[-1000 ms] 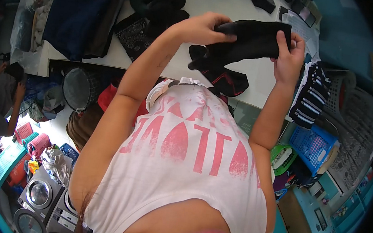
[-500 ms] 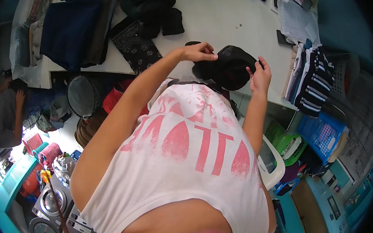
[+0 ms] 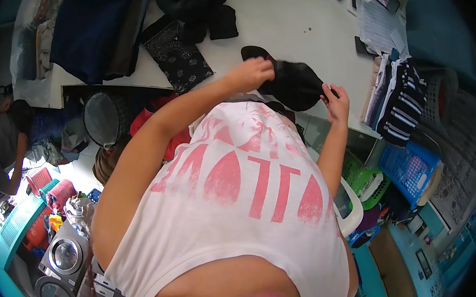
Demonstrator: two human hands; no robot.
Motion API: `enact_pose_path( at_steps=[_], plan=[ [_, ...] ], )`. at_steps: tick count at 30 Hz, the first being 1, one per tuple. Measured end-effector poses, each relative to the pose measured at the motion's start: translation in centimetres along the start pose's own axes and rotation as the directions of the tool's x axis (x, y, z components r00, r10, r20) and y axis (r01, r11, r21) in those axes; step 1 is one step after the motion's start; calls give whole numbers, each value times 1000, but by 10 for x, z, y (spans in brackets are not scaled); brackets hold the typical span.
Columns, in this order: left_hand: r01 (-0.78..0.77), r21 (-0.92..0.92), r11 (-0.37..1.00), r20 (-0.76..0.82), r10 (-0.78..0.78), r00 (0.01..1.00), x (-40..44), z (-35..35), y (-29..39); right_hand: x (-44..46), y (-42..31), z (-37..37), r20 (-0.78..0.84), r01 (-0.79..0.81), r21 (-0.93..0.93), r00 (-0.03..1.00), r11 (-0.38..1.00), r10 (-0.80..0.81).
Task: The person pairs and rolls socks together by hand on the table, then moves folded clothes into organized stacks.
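A small black garment (image 3: 296,86) is stretched between my hands over the front edge of the white table; I cannot make out its exact kind. My left hand (image 3: 255,74) is closed on its left part, slightly blurred, with a rounded dark flap showing beyond the knuckles. At the garment's right end, my right hand (image 3: 336,102) pinches the edge between thumb and fingers. Left of my left hand lies a black patterned bandana-print cloth (image 3: 178,57). More dark folded clothes (image 3: 223,22) lie behind it.
Folded stacks of dark clothes (image 3: 91,34) and striped clothes (image 3: 406,101) flank the white table (image 3: 285,15). Papers (image 3: 380,27) lie at back right. Blue (image 3: 410,171) and green baskets (image 3: 368,181) and a white chair (image 3: 351,214) stand right. Another person (image 3: 0,143) and washing machines (image 3: 65,255) are at left.
The black garment is drawn out longer and flatter between my hands. My right hand has shifted slightly right and down, and the left has closed further over the cloth.
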State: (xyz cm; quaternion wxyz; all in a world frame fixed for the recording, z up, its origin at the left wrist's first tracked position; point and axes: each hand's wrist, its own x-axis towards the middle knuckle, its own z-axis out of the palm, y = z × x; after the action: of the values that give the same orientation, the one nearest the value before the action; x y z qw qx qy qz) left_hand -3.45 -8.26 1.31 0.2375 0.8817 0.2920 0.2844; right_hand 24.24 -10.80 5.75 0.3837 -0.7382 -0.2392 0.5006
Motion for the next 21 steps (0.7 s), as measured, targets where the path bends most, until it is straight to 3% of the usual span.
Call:
enact_pose_path(
  at_steps=[1, 2, 3, 4, 5, 7, 8, 9, 11, 12, 15, 17, 18, 19, 20, 21],
  plan=[
    [-2, 3, 1000, 0, 2, 1000, -8, 7, -1, 0, 3, -3, 16, -18, 30, 1000, 999, 17],
    [-2, -81, 997, 130, 13, 991, -15, 14, -2, 0, 8, -9, 13, -15, 33, 1000, 999, 15],
    [7, -167, 986, 258, 37, 965, -16, 15, 0, 0, 15, -16, 82, 193, -258, 981, 947, -177],
    [63, -128, 990, 324, -19, 946, -15, 17, -1, -1, 22, -23, 200, 385, -508, 923, 771, -328],
    [61, -133, 989, 325, -15, 946, -14, 20, 0, 1, 28, -29, 196, 380, -511, 925, 771, -326],
    [73, 91, 993, 352, -101, 930, -6, 13, 6, -2, 25, -27, 336, 457, -299, 872, 838, -356],
    [64, 160, 985, 336, -115, 935, -6, 17, 6, -3, 20, -29, 337, 488, -499, 870, 716, -359],
    [64, 163, 985, 337, -116, 934, -4, 20, 7, -7, 8, -23, 338, 489, -496, 870, 718, -360],
    [150, 342, 928, 367, -279, 887, 1, 26, 11, -14, -12, -15, 342, 551, -654, 826, 518, -448],
    [151, 341, 928, 368, -280, 887, 1, 26, 11, -20, -26, -9, 342, 551, -654, 827, 518, -447],
    [295, 291, 910, 266, -373, 889, 4, 16, 7, -29, -60, 4, 318, 560, -598, 823, 574, -471],
    [442, 71, 894, 49, -445, 894, 5, -3, 1, -27, -74, 8, 236, 595, -605, 769, 530, -594],
    [443, -2, 896, -8, -443, 896, 5, -18, -4, -30, -84, 9, 209, 536, -445, 841, 717, -499],
    [445, 0, 895, -7, -445, 895, 7, -40, -5, -28, -92, 8, 219, 504, -297, 862, 811, -456],
    [577, -254, 776, 86, -576, 813, 8, -64, -6, -26, -94, 8, 237, 390, -101, 903, 915, -359],
    [669, -472, 574, 209, -665, 718, 4, -79, -8, -23, -97, 10, 277, 244, 94, 925, 965, -261]
  ],
)
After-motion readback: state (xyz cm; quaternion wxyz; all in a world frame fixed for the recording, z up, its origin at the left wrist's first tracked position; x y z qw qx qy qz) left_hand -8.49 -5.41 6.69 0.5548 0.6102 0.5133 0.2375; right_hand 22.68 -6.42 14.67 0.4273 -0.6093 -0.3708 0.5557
